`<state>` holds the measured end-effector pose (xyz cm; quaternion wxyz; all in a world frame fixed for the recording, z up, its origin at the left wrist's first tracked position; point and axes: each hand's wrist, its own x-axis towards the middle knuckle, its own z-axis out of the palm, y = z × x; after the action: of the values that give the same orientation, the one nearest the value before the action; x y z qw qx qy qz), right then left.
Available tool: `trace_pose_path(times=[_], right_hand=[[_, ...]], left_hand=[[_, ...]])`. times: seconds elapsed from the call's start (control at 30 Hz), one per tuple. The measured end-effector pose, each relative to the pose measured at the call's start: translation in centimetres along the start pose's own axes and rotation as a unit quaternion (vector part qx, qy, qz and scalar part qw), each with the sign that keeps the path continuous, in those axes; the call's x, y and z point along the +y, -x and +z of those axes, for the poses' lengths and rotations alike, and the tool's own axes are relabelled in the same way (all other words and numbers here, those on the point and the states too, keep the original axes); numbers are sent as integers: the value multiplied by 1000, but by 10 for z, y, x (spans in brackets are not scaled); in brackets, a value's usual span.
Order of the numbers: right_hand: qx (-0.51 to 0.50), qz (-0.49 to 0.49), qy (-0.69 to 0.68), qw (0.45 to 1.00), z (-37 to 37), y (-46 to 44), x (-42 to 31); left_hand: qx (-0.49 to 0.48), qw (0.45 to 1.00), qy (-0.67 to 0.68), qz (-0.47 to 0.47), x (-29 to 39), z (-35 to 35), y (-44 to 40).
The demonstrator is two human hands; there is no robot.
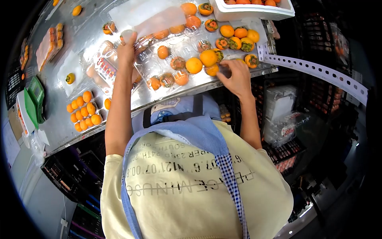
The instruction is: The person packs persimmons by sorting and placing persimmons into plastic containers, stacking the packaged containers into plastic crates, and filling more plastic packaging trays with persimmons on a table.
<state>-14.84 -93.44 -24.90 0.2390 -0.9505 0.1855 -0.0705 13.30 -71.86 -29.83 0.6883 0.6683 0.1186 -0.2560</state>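
Note:
My left hand is closed at the upper left of the clear plastic trays, beside a white translucent sheet; what it pinches is hard to make out. My right hand has its thumb and fingers apart at the near edge of the metal table, close to an orange persimmon. Larger persimmons lie just left of it. Between my hands, clear trays hold some persimmons in separate hollows.
A white foam box of fruit stands at the top right. Packed small orange fruit lies at the left, with a green scale-like object beyond. A perforated white strip juts from the table's right end. Black crates stand below.

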Motion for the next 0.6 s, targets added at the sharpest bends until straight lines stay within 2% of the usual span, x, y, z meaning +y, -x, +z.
trace_pose_path(times=[0.13, 0.27, 0.37, 0.4, 0.47, 0.53, 0.6], right_hand=[[26, 19, 46, 998, 25, 4, -15], [67, 24, 8, 997, 36, 5, -5], [28, 124, -118, 985, 20, 10, -3], [22, 200, -189, 961, 8, 9, -10], [31, 177, -225, 958, -3, 5, -23], [8, 101, -219, 970, -6, -2, -47], [1, 83, -177, 981, -9, -7, -56]], left_hand=[[-26, 1000, -5, 16, -1, -3, -9], [-23, 1000, -2, 14, 1, -2, -9], [-25, 1000, 10, -2, 4, -1, -6], [-25, 1000, 16, -8, 4, -2, -6], [-25, 999, 48, -1, -3, -5, -12], [-15, 998, 65, -6, -3, -7, -13], [3, 997, 72, -23, 0, -3, -13]])
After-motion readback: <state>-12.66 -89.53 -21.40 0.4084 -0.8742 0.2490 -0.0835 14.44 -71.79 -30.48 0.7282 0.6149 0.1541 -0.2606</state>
